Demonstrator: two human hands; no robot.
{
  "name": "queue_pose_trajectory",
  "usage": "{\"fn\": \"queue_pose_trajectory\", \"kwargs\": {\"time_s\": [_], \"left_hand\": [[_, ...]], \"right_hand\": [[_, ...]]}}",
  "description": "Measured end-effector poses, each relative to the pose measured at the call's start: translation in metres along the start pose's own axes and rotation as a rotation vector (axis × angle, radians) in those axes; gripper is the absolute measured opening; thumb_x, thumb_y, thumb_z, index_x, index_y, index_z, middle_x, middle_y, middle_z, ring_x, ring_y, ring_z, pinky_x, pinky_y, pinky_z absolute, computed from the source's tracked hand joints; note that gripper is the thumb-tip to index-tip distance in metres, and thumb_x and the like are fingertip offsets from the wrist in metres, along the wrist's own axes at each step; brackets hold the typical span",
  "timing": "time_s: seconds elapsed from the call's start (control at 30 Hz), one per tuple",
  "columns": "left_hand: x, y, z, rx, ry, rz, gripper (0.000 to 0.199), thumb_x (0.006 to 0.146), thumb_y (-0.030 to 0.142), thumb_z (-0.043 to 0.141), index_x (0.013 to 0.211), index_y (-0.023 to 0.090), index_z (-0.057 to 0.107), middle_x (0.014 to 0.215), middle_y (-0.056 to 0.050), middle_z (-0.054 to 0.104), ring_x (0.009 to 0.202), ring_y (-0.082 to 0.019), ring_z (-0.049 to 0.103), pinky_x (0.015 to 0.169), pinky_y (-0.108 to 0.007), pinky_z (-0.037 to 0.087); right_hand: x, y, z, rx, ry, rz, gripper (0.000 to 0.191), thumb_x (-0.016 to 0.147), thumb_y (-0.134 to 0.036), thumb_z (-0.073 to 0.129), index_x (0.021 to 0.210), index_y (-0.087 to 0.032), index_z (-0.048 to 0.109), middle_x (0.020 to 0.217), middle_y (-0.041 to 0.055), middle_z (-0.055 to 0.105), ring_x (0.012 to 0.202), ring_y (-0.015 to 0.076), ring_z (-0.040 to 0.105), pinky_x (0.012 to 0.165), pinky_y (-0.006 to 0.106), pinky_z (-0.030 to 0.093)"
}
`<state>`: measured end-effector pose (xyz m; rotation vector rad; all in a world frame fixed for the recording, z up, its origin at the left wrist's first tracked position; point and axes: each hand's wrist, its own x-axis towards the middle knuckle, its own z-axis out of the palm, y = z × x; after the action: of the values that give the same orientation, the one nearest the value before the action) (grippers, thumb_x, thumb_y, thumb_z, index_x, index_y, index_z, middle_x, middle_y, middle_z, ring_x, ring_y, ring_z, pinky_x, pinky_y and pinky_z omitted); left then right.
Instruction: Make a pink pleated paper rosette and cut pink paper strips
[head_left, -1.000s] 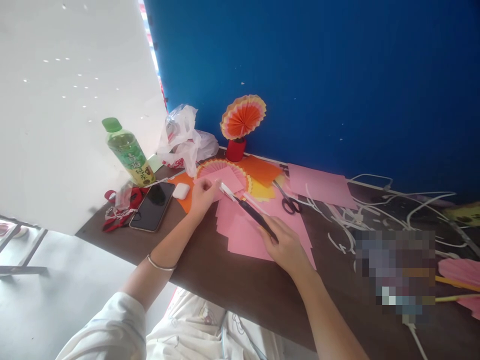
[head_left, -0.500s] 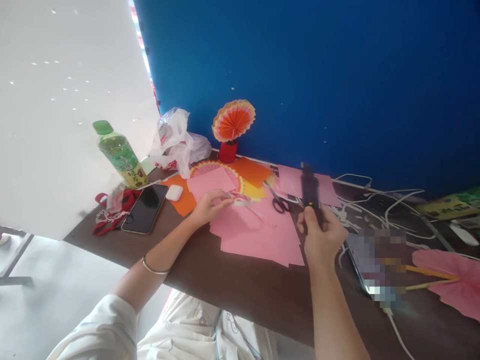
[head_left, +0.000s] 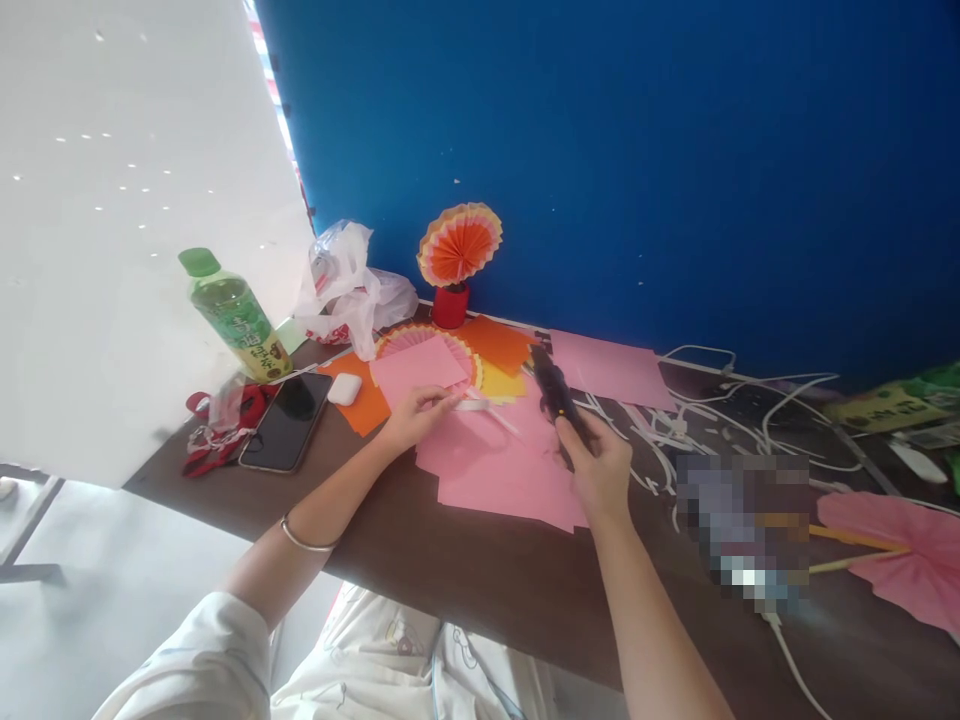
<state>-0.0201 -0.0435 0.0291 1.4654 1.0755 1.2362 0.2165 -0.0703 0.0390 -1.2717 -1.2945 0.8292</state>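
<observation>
Your left hand [head_left: 421,415] has its thumb and fingertips pinched together on a thin white strip [head_left: 474,405], just above the stacked pink sheets [head_left: 499,485] on the table [head_left: 390,535]. It keeps much the same pinch as in the frame before. Your right hand [head_left: 604,460] is closed around a black tool [head_left: 553,385], thumb along its side. That tool has changed most: it was upright and farther right a moment ago, and now it leans to the left, closer to the strip but apart from it. In the oldest frame, its far end was right up by your left fingers. The scissors that showed beside the sheets are now largely hidden behind the tool, and the tool's tip is too blurred for you to make out its shape for certain.

Beyond your left hand, a pleated round [head_left: 420,345] lies partly under a pink sheet. The paper flower [head_left: 460,245] stands in its red pot [head_left: 451,307] by the blue wall [head_left: 600,170]. Your phone [head_left: 287,422] and white case [head_left: 345,389] lie to the left, near the bottle [head_left: 236,320].
</observation>
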Motion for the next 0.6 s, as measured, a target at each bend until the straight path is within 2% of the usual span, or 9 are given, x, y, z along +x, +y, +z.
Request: {"fn": "queue_pose_trajectory", "kwargs": {"time_s": [0.1, 0.2, 0.27, 0.33, 0.47, 0.6], "left_hand": [[0.001, 0.002, -0.007, -0.042, 0.104, 0.035, 0.025, 0.076, 0.039, 0.057, 0.065, 0.017, 0.06, 0.064, 0.001, 0.052, 0.063, -0.012, 0.046, 0.062, -0.022, 0.036], [0.005, -0.002, -0.016, -0.128, 0.223, 0.046, 0.03, 0.077, 0.042, 0.055, 0.06, 0.017, 0.052, 0.059, 0.003, 0.043, 0.057, -0.01, 0.039, 0.057, -0.021, 0.033], [0.008, -0.007, -0.02, -0.179, 0.303, 0.06, 0.037, 0.077, 0.044, 0.055, 0.054, 0.017, 0.045, 0.054, 0.004, 0.035, 0.053, -0.008, 0.034, 0.054, -0.021, 0.031], [0.011, -0.011, -0.023, -0.209, 0.362, 0.071, 0.042, 0.076, 0.046, 0.055, 0.05, 0.016, 0.04, 0.053, 0.005, 0.031, 0.051, -0.007, 0.03, 0.052, -0.021, 0.029], [0.014, -0.014, -0.024, -0.21, 0.405, 0.043, 0.043, 0.072, 0.048, 0.058, 0.049, 0.016, 0.04, 0.053, 0.004, 0.031, 0.051, -0.007, 0.029, 0.051, -0.021, 0.029], [0.014, -0.012, -0.024, -0.23, 0.378, 0.036, 0.043, 0.072, 0.046, 0.059, 0.048, 0.016, 0.039, 0.052, 0.005, 0.029, 0.05, -0.007, 0.028, 0.05, -0.021, 0.028]], "right_hand": [[-0.005, -0.001, 0.002, -0.103, -0.111, -0.049, 0.038, 0.074, -0.037, 0.062, 0.104, -0.014, 0.061, 0.055, -0.0022, 0.054, 0.044, 0.0103, 0.049, 0.042, 0.024, 0.043], [-0.009, -0.007, 0.005, -0.247, -0.174, -0.204, 0.03, 0.074, -0.032, 0.062, 0.1, -0.017, 0.064, 0.074, 0.0037, 0.065, 0.063, 0.0168, 0.061, 0.057, 0.029, 0.051], [-0.011, -0.012, 0.007, -0.308, -0.232, -0.303, 0.027, 0.074, -0.03, 0.061, 0.098, -0.019, 0.065, 0.087, 0.005, 0.067, 0.075, 0.0196, 0.063, 0.065, 0.031, 0.052], [-0.012, -0.014, 0.01, -0.342, -0.295, -0.352, 0.025, 0.075, -0.028, 0.06, 0.097, -0.019, 0.065, 0.089, 0.0046, 0.068, 0.078, 0.0202, 0.064, 0.067, 0.031, 0.053], [-0.014, -0.013, 0.014, -0.37, -0.35, -0.376, 0.024, 0.077, -0.03, 0.058, 0.097, -0.019, 0.065, 0.087, 0.0042, 0.069, 0.075, 0.0204, 0.065, 0.065, 0.03, 0.054], [-0.017, -0.013, 0.018, -0.369, -0.373, -0.392, 0.023, 0.078, -0.029, 0.057, 0.098, -0.02, 0.065, 0.089, 0.0043, 0.069, 0.078, 0.021, 0.065, 0.067, 0.031, 0.055]]}}
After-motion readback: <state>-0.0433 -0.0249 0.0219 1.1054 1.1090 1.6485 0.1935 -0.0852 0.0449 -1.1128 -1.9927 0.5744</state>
